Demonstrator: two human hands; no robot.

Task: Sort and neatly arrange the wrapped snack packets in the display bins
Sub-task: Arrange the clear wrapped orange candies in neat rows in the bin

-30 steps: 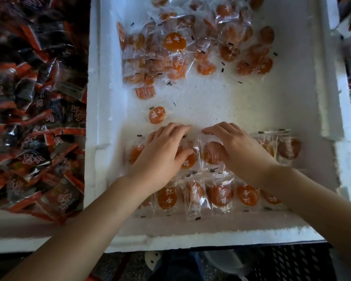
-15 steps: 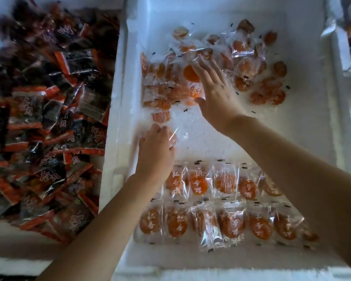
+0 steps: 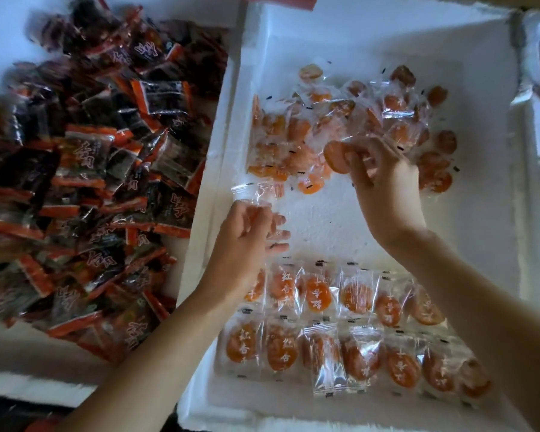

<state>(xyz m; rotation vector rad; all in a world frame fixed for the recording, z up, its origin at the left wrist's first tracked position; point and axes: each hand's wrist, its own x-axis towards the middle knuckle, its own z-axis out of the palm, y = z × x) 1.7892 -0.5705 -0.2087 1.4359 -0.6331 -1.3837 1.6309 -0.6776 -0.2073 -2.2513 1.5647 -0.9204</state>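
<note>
The right hand [image 3: 384,182] pinches an orange packet [image 3: 335,157] at the edge of the loose pile [image 3: 349,120]; the left hand [image 3: 247,241] grips a second packet [image 3: 250,196]. It looks like the pick-up step; next, both need laying flush above the arranged rows [image 3: 340,325] in the foam bin [image 3: 480,213].

Inside the white foam bin [image 3: 493,232], a bare band of floor crosses the middle of the frame, between the loose heap of orange packets [image 3: 287,132] above and the two neat rows [image 3: 318,296] below. The left hand [image 3: 247,244], gripping a clear-wrapped packet [image 3: 250,194], blocks the band's left end. The right hand [image 3: 384,182], pinching an orange packet [image 3: 335,157], crowds its upper edge. Another bare strip follows the bin's right wall. Left of the foam wall [image 3: 214,163], dark packets [image 3: 91,182] seem to cover most of that floor, though blur hides detail.
</note>
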